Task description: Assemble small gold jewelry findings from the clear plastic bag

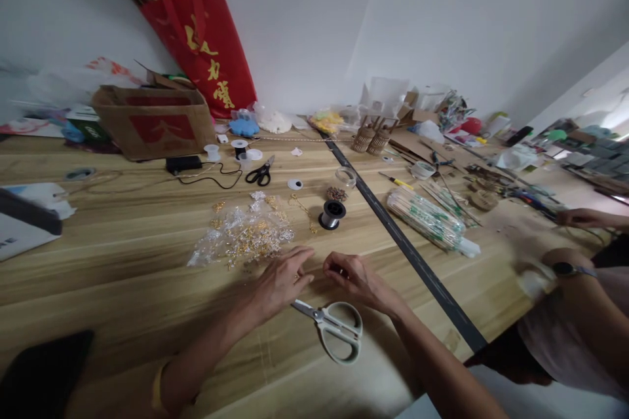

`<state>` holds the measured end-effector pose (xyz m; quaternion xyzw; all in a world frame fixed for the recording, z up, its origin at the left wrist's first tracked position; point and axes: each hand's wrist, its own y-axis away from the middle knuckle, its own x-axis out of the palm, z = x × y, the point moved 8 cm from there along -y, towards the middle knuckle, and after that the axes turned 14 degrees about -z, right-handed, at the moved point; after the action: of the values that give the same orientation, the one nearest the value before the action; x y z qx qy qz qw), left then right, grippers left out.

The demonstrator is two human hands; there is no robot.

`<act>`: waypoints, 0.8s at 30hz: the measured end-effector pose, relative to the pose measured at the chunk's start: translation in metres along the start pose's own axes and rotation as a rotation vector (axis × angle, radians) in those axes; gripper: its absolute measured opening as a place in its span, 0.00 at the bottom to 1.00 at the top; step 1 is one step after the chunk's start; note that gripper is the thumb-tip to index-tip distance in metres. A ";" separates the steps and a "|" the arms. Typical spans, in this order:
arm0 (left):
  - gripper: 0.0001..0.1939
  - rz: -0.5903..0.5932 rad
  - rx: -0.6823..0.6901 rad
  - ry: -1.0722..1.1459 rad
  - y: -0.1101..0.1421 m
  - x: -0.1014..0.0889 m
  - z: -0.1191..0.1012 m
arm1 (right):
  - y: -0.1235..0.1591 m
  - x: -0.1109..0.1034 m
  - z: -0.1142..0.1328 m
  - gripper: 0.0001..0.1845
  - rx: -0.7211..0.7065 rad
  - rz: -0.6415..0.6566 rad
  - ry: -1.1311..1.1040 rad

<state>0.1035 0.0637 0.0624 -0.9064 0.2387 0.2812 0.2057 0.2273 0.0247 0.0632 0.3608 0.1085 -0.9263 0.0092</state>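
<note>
My left hand (285,277) hovers low over the wood table, fingers stretched and thumb apart, with nothing visible between them. It is nearest to a spread of gold and silver jewelry findings (255,236) on clear plastic bags. My right hand (352,277) is closed, fingertips pressed to the thumb; whatever they pinch is too small or hidden to make out. Just below both hands lie white-handled scissors (339,330), blades pointing left. Beyond the hands stand a spool of wire (333,215) and a small tub of brown beads (337,193). A thin gold chain (304,211) lies left of the spool.
Black-handled scissors (260,172) and a cardboard box (152,121) are at the back left, by a red bag (204,52). A black strip (407,242) crosses the table. Right of it lie wrapped sticks (427,216). A co-worker's arm (584,288) is at far right.
</note>
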 end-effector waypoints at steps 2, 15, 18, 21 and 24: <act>0.18 0.047 -0.015 -0.007 -0.001 0.009 -0.002 | -0.001 0.000 0.002 0.05 -0.010 -0.005 0.009; 0.05 -0.055 -0.112 0.094 0.008 0.002 0.013 | -0.003 0.013 0.017 0.07 -0.007 0.069 -0.097; 0.06 -0.052 -0.175 0.236 0.011 -0.001 0.028 | -0.002 0.014 0.025 0.06 -0.029 0.075 -0.078; 0.11 0.074 -0.278 0.495 0.015 0.001 0.038 | 0.001 0.015 0.038 0.06 -0.091 0.076 -0.039; 0.16 0.142 -0.318 0.619 0.017 -0.004 0.042 | 0.005 0.016 0.049 0.06 -0.160 0.068 0.012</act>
<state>0.0736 0.0729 0.0288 -0.9505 0.3054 0.0403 -0.0400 0.1834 0.0102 0.0866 0.3681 0.1698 -0.9116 0.0686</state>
